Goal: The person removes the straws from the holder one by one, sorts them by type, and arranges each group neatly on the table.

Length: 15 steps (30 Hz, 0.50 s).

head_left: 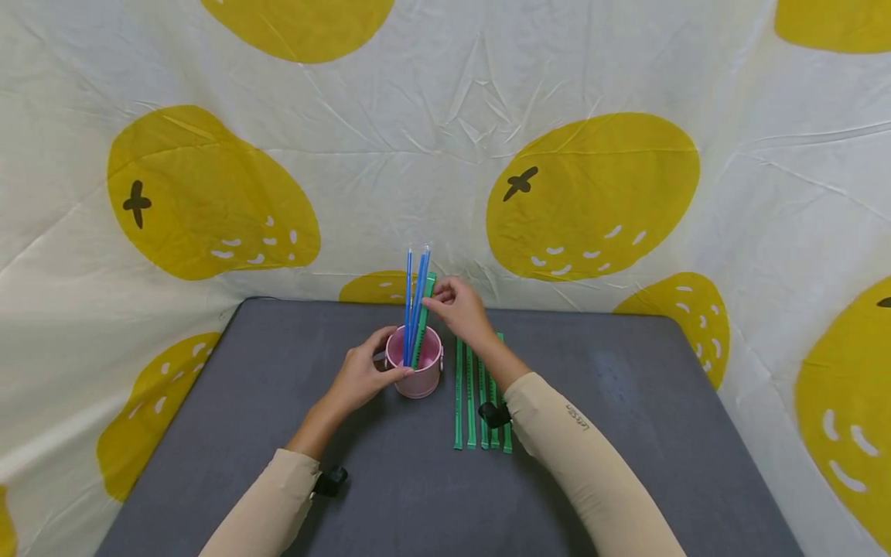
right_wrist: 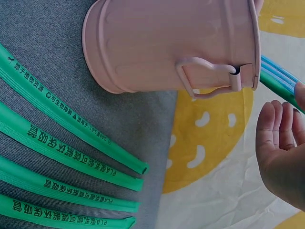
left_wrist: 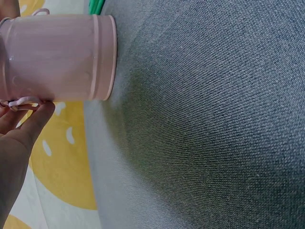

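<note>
A small pink bucket (head_left: 418, 370) stands on the grey table (head_left: 612, 387). My left hand (head_left: 386, 362) grips its side, and the fingers (left_wrist: 21, 129) show against the bucket (left_wrist: 57, 57) in the left wrist view. Several blue straws (head_left: 412, 294) stand upright in it. My right hand (head_left: 437, 300) pinches the top of a green wrapped straw (head_left: 425, 321) whose lower end is inside the bucket. In the right wrist view the green straw (right_wrist: 279, 83) runs past the bucket's rim (right_wrist: 255, 43) to my fingers (right_wrist: 281, 138).
Several green wrapped straws (head_left: 480, 398) lie side by side on the table right of the bucket, partly under my right forearm, and fill the lower left of the right wrist view as green wrapped straws (right_wrist: 62, 157). A white cloth with yellow fruit prints (head_left: 592, 193) hangs behind.
</note>
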Tool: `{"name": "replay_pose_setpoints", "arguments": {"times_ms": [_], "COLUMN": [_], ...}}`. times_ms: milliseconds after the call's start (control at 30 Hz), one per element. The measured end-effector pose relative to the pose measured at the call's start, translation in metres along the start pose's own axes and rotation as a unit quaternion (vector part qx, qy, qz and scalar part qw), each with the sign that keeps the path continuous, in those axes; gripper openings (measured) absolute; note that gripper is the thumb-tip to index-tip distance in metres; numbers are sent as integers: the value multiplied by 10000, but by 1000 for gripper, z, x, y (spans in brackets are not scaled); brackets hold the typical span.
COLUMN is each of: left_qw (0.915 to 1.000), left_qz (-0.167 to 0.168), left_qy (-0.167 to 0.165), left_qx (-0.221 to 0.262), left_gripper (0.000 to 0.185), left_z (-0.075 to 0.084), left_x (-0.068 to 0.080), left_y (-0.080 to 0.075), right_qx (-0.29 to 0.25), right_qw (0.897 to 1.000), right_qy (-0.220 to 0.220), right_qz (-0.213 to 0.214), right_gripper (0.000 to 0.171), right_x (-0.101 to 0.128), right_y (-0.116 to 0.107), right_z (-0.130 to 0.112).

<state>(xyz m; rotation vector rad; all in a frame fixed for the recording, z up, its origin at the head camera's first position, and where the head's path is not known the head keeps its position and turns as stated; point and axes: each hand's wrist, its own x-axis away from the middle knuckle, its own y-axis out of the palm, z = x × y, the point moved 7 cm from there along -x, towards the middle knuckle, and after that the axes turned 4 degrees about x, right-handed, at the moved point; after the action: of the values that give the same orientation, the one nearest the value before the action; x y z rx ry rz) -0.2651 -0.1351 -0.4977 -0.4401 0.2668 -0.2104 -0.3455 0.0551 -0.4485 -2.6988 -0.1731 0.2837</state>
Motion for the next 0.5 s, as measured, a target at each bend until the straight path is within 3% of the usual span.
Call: {"name": "replay_pose_setpoints", "arguments": {"times_ms": [500], "left_qw": [9999], "left_qz": [-47], "left_qy": [-31], "left_qx": [86], "left_gripper": [78], "left_z": [0], "left_x": [2], "left_y": [0], "right_qx": [-155], "right_qw": [9999], "right_qy": [-21], "right_qz": [-46], "right_gripper": [19], "right_x": [5], "right_y": [2], "right_z": [-5]}}
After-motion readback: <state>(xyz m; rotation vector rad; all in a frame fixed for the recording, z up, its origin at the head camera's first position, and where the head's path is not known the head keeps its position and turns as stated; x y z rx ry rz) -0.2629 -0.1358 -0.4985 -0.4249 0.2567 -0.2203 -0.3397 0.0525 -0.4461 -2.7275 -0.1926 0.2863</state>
